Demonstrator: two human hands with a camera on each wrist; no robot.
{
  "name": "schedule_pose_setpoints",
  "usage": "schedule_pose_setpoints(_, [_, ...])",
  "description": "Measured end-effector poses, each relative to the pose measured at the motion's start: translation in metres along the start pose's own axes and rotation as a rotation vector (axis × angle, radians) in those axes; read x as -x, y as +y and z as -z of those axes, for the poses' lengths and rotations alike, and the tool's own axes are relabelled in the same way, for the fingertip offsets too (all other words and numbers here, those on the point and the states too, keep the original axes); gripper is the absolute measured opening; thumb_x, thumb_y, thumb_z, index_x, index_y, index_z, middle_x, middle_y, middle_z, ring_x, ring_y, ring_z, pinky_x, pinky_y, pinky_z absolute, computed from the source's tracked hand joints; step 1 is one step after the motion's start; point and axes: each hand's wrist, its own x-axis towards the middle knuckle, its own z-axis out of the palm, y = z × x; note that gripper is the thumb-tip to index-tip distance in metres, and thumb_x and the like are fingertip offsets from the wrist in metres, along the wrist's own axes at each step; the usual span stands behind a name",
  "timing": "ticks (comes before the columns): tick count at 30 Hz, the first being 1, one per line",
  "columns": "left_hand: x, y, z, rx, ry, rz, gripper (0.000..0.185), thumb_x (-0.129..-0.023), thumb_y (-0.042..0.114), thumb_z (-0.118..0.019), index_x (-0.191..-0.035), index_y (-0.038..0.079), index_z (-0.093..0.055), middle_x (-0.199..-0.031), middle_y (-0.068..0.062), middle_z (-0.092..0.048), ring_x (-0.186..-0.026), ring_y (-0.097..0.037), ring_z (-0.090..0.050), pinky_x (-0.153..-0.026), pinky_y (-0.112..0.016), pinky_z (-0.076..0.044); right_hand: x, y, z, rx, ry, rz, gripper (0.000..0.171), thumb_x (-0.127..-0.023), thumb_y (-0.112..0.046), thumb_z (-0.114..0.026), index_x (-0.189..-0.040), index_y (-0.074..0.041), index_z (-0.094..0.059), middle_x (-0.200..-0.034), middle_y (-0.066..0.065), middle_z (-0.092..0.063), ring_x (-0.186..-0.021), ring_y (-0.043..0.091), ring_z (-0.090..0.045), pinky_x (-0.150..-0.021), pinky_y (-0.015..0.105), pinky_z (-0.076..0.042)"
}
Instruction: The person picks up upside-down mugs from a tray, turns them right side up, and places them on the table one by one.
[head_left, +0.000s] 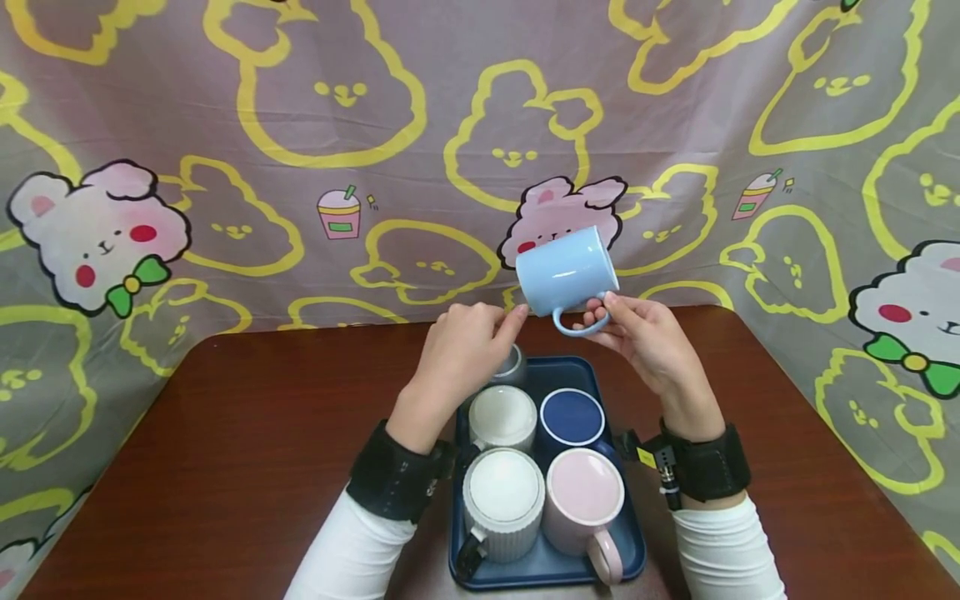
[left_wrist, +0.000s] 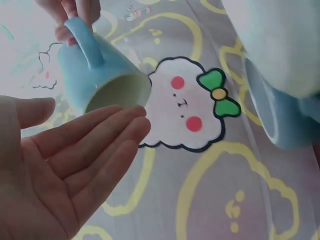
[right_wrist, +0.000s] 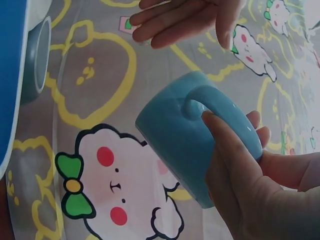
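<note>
A light blue mug (head_left: pixel 566 271) is held in the air above the far end of the tray, tipped onto its side. My right hand (head_left: pixel 648 342) grips it by the handle, fingers and thumb around the loop, as the handle (right_wrist: pixel 225 115) in the right wrist view also shows. My left hand (head_left: pixel 465 350) is raised just left of the mug. In the left wrist view its fingers (left_wrist: pixel 95 145) are extended near the mug's open mouth (left_wrist: pixel 120 95); whether they touch the rim I cannot tell.
Under my hands lies a dark blue tray (head_left: pixel 551 575) on a brown table (head_left: pixel 247 433). It carries a white ribbed mug (head_left: pixel 504 500), a pink mug (head_left: pixel 585 500), a cream mug (head_left: pixel 502 417), a dark blue mug (head_left: pixel 572 417) and a grey mug (head_left: pixel 512 367). A patterned cloth (head_left: pixel 450 100) hangs behind.
</note>
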Motion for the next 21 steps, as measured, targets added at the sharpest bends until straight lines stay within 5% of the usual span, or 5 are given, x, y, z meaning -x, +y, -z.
schedule_pose_setpoints(8, [-0.003, 0.015, 0.003, 0.082, 0.000, 0.033, 0.055, -0.098, 0.042, -0.046, -0.051, 0.014, -0.049, -0.045, -0.001, -0.039, -0.040, -0.019, -0.041, -0.039, -0.026, -0.024, 0.000, -0.006, -0.005, -0.110, -0.022, 0.013, 0.021, -0.100, -0.017, -0.045, -0.096, -0.003, -0.060, -0.084, 0.001, -0.063, -0.082, 0.010, -0.066, -0.081, 0.025, -0.054])
schedule_pose_setpoints(16, [-0.005, 0.027, 0.003, 0.180, -0.043, 0.197, 0.056, -0.096, 0.046, -0.047, -0.051, 0.015, -0.052, -0.046, 0.001, -0.039, -0.044, -0.019, -0.044, -0.040, -0.027, -0.026, 0.001, -0.008, -0.012, -0.199, -0.037, -0.009, 0.023, -0.101, -0.018, -0.043, -0.093, -0.006, -0.061, -0.084, 0.002, -0.060, -0.082, 0.011, -0.063, -0.083, 0.024, -0.054])
schedule_pose_setpoints(21, [-0.007, 0.032, 0.000, 0.202, -0.077, 0.243, 0.056, -0.096, 0.049, -0.046, -0.051, 0.016, -0.053, -0.046, 0.002, -0.039, -0.046, -0.017, -0.045, -0.042, -0.027, -0.027, 0.002, -0.009, -0.015, -0.234, -0.051, 0.002, 0.024, -0.101, -0.016, -0.042, -0.094, -0.005, -0.061, -0.085, 0.002, -0.059, -0.082, 0.011, -0.063, -0.083, 0.024, -0.054])
